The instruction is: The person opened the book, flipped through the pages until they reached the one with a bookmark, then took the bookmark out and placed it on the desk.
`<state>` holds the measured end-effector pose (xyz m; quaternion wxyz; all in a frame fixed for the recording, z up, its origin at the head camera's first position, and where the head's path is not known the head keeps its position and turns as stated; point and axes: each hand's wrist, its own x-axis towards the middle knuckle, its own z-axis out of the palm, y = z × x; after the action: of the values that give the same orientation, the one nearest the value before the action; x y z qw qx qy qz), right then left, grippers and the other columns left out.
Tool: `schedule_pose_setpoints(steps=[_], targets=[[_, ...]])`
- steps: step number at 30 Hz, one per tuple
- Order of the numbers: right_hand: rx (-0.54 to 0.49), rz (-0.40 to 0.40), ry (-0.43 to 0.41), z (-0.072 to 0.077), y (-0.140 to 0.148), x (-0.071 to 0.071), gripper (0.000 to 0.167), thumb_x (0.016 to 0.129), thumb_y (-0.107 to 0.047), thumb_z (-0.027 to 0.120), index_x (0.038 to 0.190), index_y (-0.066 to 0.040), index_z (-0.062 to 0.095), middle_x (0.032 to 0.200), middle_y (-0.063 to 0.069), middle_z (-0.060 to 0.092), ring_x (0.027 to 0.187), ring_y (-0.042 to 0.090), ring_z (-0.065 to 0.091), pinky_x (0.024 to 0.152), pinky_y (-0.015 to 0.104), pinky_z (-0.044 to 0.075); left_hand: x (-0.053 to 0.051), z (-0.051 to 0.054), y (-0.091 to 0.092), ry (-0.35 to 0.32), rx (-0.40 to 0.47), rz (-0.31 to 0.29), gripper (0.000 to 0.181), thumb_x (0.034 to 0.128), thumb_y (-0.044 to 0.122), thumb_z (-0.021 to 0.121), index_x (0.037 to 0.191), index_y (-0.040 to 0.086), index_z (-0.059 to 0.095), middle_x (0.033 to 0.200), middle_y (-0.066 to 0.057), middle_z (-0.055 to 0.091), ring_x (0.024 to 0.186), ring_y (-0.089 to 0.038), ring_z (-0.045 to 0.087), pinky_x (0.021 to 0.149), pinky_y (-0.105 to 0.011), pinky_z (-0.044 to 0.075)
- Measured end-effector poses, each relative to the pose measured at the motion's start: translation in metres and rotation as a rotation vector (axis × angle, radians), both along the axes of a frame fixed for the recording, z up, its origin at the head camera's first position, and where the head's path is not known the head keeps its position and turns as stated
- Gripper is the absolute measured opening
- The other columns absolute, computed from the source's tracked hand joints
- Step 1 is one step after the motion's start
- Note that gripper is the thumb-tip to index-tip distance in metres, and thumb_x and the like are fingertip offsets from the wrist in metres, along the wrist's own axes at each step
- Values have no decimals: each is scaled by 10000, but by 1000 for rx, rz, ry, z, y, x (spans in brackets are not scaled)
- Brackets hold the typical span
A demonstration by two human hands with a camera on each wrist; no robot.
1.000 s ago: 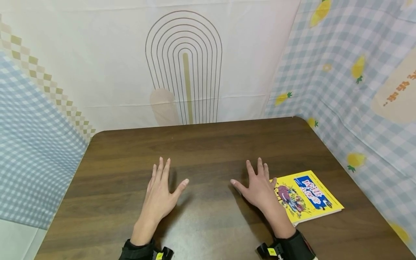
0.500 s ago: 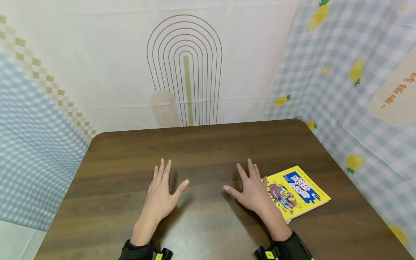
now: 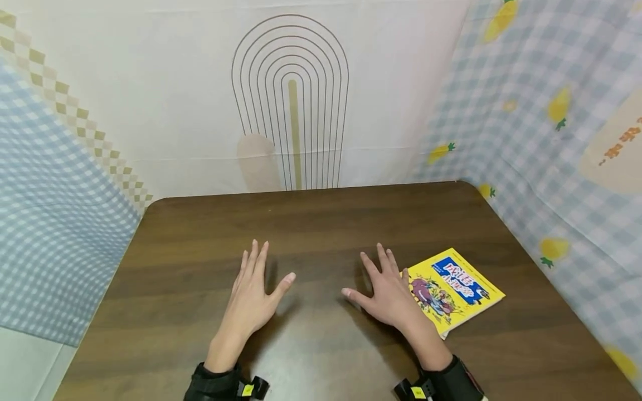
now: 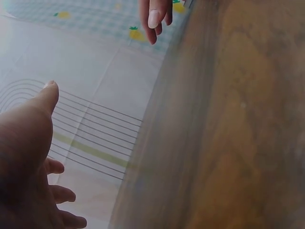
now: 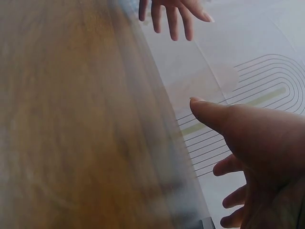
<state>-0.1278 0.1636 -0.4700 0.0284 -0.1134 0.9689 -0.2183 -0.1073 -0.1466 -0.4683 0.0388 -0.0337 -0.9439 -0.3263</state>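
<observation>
A yellow book point(image 3: 453, 289) with a blue title panel lies at an angle on the right part of the brown table. Beside its left edge is my right hand point(image 3: 391, 298), fingers spread and holding nothing; in the head view it covers the book's left corner. My left hand point(image 3: 251, 306) is over the table left of centre, its fingers straight, the thumb out to the side and nothing in its grasp. In the left wrist view the left hand point(image 4: 28, 148) shows palm and thumb. The right wrist view has the right hand point(image 5: 257, 143), thumb extended, with no object in it.
The brown table point(image 3: 311, 223) has rounded far corners. Behind it hangs a white cloth point(image 3: 180, 100) with arch lines, and blue checked cloths point(image 3: 506, 139) line both sides. A black strap with a small device sits on each wrist.
The book has moved left and slightly toward the table's far side, and my right hand has also moved left. My left hand has barely moved over the table; the head view has tilted slightly.
</observation>
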Motion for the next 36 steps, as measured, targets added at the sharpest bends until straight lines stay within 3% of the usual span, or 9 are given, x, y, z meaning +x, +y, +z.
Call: schedule_pose_setpoints(steps=[6,16,29,36], targets=[[16,22,2,10,-3,-1,1008,907,-735,675,1664,-151,356,1756,209,87,1603,453,81,1152,803,136,0,10,-3,6,-1,-4,997,989,767,500,1716,251,52,1779,-92,-4,1619,-401,15,1204,-723,183],[-6,49,7,9,-3,4,997,912,-776,628,1660,-169,370,1757,196,105,1602,450,93,1156,799,148,2,10,2,1,0,-12,1001,986,769,503,1718,225,90,1778,-84,1,1619,-398,34,1203,-723,186],[-133,227,-7,12,-15,9,1017,872,-833,616,1664,-245,367,1776,92,88,1626,357,32,1203,729,175,4,10,1,2,-15,-7,999,989,773,488,1719,216,93,1777,-103,17,1614,-423,33,1194,-740,174],[-154,257,6,13,-11,10,1009,878,-828,615,1668,-254,357,1777,75,90,1627,353,38,1206,724,177,2,9,5,-6,-15,-17,992,988,780,479,1719,243,77,1778,-93,7,1614,-422,37,1193,-742,177]])
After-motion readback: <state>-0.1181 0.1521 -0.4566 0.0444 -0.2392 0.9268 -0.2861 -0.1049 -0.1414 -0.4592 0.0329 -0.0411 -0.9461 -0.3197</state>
